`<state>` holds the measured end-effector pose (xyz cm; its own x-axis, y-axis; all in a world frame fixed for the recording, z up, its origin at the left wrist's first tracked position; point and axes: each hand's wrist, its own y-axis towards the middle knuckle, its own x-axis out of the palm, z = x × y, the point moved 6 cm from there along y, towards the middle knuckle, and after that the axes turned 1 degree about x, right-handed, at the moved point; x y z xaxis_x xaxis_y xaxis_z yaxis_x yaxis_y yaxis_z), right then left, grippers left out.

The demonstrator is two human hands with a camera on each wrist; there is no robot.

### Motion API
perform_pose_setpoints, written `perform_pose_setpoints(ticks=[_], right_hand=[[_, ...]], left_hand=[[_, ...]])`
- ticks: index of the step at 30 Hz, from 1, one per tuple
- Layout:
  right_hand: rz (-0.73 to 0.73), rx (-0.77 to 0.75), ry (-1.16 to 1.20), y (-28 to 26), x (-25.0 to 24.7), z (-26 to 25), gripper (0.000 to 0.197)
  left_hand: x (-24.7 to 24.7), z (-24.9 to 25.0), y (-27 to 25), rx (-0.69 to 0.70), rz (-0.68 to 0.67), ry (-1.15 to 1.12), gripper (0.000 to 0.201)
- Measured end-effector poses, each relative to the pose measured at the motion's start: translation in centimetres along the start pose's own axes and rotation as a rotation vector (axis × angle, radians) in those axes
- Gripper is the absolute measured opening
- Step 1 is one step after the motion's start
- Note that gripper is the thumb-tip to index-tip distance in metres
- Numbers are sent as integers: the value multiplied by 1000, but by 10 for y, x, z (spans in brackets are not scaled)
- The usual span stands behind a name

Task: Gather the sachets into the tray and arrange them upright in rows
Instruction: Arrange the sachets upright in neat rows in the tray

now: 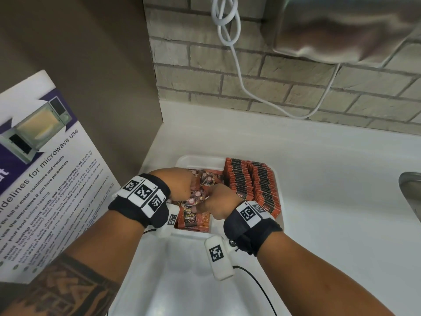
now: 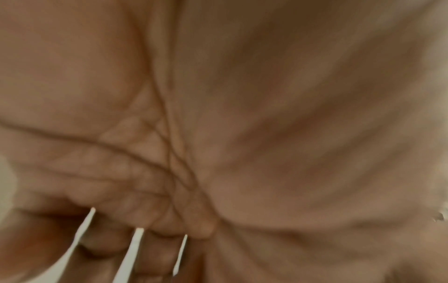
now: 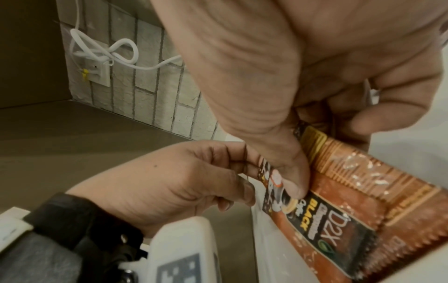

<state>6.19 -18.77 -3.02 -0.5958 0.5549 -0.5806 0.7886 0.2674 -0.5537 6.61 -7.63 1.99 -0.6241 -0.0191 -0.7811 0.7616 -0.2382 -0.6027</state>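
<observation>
the tray (image 1: 200, 159) is white smooth plastic, rectangular with round corners; in its right part stand two rows of upright sachets (image 1: 250, 183), flat glossy orange foil with serrated edges, too many to count; in its left part more loose sachets (image 1: 193, 218) lie flat; the left hand (image 1: 175, 182) and right hand (image 1: 222, 201) both pinch a sachet bundle (image 1: 197, 197) over the tray's left part.
</observation>
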Motion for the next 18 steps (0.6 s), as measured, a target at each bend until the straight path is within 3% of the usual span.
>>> perform_pose_setpoints(ticks=[4,6,12,15,18], right_hand=[[-21,0,35,-5,-1,2,32],[-17,-34,171,-6,0,3,26],[46,-77,266,-16,-22,0,11],[65,-53,234,-22,-36,1,22],[93,-80,368,-33,-56,5,17]], left_hand=[[0,2,-1,-2,-8,21,36],[-2,1,-1,1,2,19,38],[-21,-6,-2,14,146,-67,38],[-32,-12,-1,7,241,-206,27],[-45,-21,0,20,419,-533,19]])
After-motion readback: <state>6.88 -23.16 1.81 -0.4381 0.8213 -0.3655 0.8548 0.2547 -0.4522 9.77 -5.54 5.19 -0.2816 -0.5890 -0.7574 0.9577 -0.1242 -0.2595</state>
